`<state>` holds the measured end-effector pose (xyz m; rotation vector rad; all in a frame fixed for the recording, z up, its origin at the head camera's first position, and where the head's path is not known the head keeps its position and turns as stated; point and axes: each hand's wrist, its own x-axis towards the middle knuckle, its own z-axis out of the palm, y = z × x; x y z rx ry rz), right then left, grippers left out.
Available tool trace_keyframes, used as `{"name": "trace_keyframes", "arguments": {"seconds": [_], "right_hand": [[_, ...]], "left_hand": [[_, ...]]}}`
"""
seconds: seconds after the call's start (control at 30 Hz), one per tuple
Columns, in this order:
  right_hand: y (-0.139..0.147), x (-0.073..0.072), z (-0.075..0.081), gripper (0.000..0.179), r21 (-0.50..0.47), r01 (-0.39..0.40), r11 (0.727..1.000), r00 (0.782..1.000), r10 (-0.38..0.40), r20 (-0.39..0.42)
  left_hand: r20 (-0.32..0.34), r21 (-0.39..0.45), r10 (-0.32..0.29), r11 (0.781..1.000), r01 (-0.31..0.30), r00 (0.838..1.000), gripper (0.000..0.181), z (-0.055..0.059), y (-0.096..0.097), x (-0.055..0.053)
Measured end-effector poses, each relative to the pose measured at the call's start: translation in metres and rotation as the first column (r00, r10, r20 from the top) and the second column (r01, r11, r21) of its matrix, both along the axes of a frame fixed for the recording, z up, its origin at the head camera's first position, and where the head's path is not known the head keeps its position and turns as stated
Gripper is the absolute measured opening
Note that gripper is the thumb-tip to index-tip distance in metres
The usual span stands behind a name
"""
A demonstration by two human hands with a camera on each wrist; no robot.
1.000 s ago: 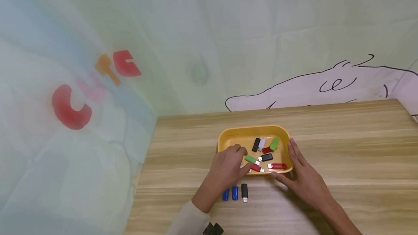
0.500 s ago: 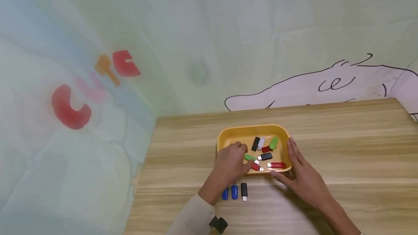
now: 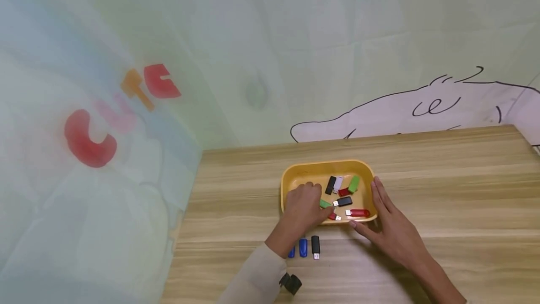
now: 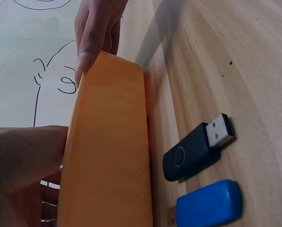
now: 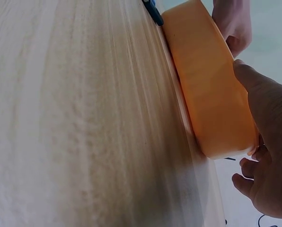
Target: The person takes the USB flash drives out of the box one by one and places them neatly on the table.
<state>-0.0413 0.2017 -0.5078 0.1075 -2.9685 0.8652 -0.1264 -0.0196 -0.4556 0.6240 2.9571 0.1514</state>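
My left hand [image 3: 301, 205] reaches over the front rim into a yellow plastic tray [image 3: 325, 164], fingers bent down inside. Its fingertips are hidden, so whether it pinches anything cannot be seen. Beside its thumb lie a green USB stick [image 3: 325, 203] and a red USB stick [image 3: 335, 217], both partly covered. My right hand [image 3: 394, 231] holds the tray's front right corner, thumb at the front rim and fingers along the right side. Around the tray's right half lie a black USB stick [image 3: 345, 201], another red USB stick [image 3: 360, 213], a white USB stick [image 3: 338, 183] and several others.
In front of the tray, a black USB stick [image 4: 188, 153] with its metal plug bare lies beside a blue USB stick [image 4: 209, 203]. A second blue stick [image 3: 292, 252] is partly hidden by my left forearm. A printed cloth [image 3: 236, 60] hangs behind the wooden table [image 3: 464, 177].
My left hand has shifted slightly right inside the tray, covering more of the green and red USB sticks. My right hand stays at the tray's corner.
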Motion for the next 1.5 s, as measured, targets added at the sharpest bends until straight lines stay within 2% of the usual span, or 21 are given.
{"name": "trace_keyframes", "arguments": {"seconds": [0.23, 0.43, 0.63, 0.93, 1.13, 1.5], "right_hand": [[0.002, 0.001, 0.0, 0.119, -0.02, 0.021, 1.0, 0.999, -0.02, 0.047], [0.002, 0.0, -0.001, 0.116, -0.031, 0.011, 0.999, 0.999, -0.01, 0.035], [0.001, 0.001, -0.003, 0.115, -0.047, 0.009, 0.999, 1.0, -0.008, 0.023], [0.0, -0.001, -0.002, 0.115, -0.049, 0.026, 0.998, 0.998, -0.023, 0.05], [-0.001, 0.0, -0.003, 0.116, -0.054, 0.028, 0.998, 0.998, -0.025, 0.052], [-0.001, 0.0, -0.003, 0.116, -0.051, 0.03, 0.998, 0.998, -0.027, 0.052]], "left_hand": [[0.022, -0.031, 0.03, 0.999, -0.029, 0.999, 0.051, 0.0, 0.01, -0.003], [0.061, -0.07, 0.06, 0.996, -0.055, 0.996, 0.052, -0.001, 0.019, -0.006], [0.061, -0.109, 0.045, 0.993, -0.038, 0.997, 0.051, -0.001, 0.026, -0.006], [0.051, -0.156, 0.022, 0.988, -0.013, 0.998, 0.051, -0.002, 0.03, -0.007], [0.05, -0.147, 0.016, 0.989, -0.009, 0.999, 0.048, -0.004, 0.03, -0.007], [0.002, -0.143, -0.009, 0.99, 0.01, 1.0, 0.044, -0.006, 0.029, -0.007]]}}
